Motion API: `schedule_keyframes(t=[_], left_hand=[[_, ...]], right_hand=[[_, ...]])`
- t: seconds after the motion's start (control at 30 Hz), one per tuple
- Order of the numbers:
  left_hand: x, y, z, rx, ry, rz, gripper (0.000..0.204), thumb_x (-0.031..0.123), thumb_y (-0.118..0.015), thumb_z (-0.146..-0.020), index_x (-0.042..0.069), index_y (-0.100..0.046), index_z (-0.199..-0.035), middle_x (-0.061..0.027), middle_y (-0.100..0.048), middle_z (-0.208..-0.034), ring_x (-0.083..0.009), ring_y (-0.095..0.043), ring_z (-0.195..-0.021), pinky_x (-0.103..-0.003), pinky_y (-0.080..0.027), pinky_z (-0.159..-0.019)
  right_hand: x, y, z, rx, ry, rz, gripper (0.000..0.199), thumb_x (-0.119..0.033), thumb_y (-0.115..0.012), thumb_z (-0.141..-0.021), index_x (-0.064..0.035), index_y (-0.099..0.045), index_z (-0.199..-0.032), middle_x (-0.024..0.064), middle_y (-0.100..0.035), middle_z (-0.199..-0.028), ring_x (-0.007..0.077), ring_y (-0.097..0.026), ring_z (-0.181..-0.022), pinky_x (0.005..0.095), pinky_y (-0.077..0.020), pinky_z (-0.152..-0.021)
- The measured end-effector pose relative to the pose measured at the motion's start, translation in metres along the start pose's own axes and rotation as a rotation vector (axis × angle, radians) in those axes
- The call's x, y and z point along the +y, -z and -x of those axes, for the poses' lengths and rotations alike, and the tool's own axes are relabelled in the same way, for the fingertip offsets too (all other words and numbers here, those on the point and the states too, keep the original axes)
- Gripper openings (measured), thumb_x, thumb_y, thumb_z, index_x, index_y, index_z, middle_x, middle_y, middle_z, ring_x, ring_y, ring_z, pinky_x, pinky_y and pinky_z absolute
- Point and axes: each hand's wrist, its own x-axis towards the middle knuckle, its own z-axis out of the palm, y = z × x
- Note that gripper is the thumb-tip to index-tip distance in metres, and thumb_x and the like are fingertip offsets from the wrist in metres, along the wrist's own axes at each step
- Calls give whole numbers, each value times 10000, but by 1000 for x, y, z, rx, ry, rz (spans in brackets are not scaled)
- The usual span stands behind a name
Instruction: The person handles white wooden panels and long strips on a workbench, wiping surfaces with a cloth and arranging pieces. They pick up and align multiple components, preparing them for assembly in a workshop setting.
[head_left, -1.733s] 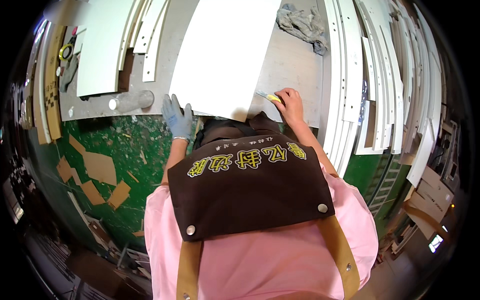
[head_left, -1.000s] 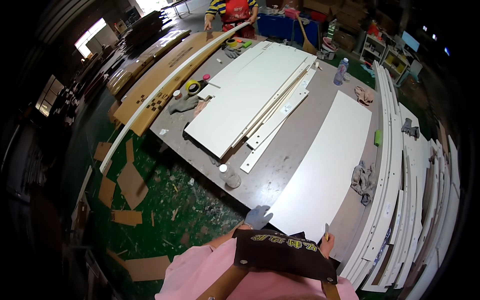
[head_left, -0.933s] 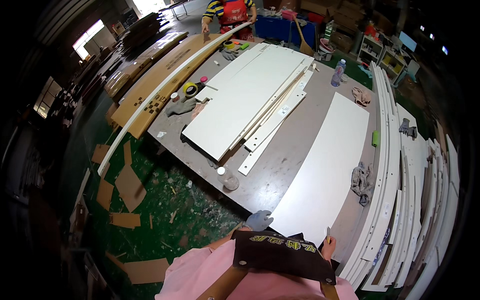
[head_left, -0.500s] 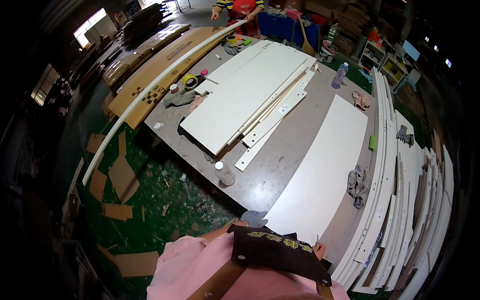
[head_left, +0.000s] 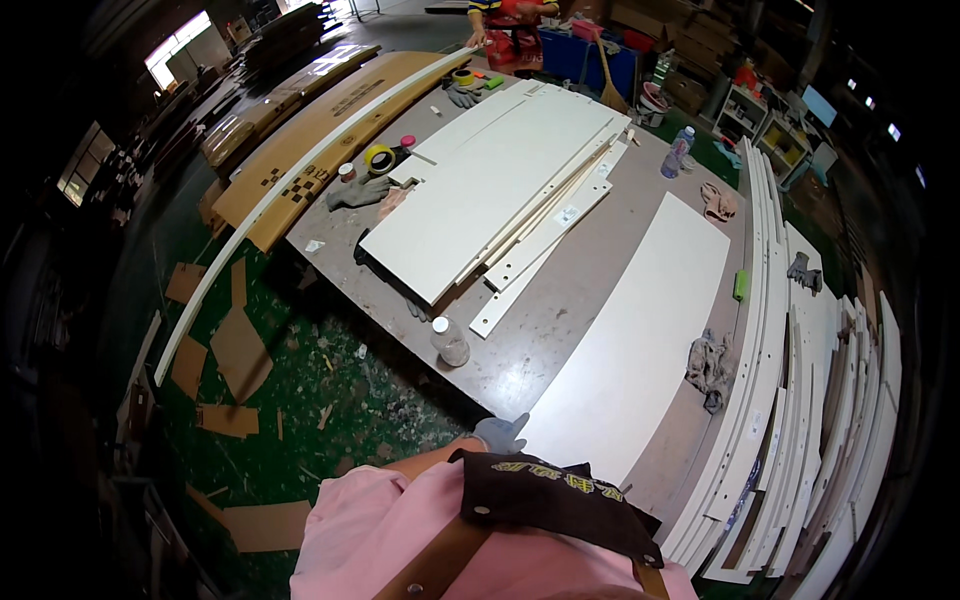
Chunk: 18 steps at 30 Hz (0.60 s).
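A long white panel [head_left: 630,340] lies on the worktable in front of me. My left hand [head_left: 500,434], in a grey glove, touches the panel's near left corner. Two of its fingers show stretched out and apart; the rest are hidden. My right hand is out of sight behind the dark apron [head_left: 545,500]. Just beyond the apron's edge, the tip of a thin grey tool [head_left: 627,488] shows over the panel; its kind cannot be made out.
More white panels [head_left: 470,180] and narrow strips are stacked on the table [head_left: 510,375]. A clear bottle [head_left: 450,342] stands near its left edge. A grey rag [head_left: 710,372] and green roll [head_left: 740,286] lie right. Long white boards [head_left: 765,350] line the right side. A co-worker [head_left: 510,30] stands far off by a long strip [head_left: 260,210].
My right hand, visible earlier at the panel's near end with a thin tool, has dropped behind the apron. The co-worker has shifted right, one hand still at the strip's far end.
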Motion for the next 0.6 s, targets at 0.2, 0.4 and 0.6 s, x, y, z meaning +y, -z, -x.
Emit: schedule_keyframes(t=[0.2,0.4,0.6], left_hand=[[19,18,13,-87,19,-68,805,481,-511,-890,26,-242,-1497,-243,-670,-1034,-375,-653,-934,-474,-485,-806],[-7,-24,-5,-117,-156,135,883,394,-622,-822,80,-195,-1529,-277,-632,-1122,-404,-625,-1012,-464,-485,-845],[60,39,45,205,-400,368,677,333,-689,-824,16,-432,-1364,-257,-647,-1075,-377,-644,-964,-436,-498,-822]], right_hand=[[-5,43,12,-248,260,214,145,-151,-624,-738,-9,-627,-711,198,-618,-691,309,-633,-630,405,-471,-550],[-202,107,60,-613,-19,-635,26,-39,-547,-797,-35,-569,-810,28,-589,-687,121,-559,-581,253,-439,-559],[-307,48,61,-1042,238,-578,168,-138,-513,-987,7,-599,-1002,44,-632,-821,101,-604,-763,261,-489,-703]])
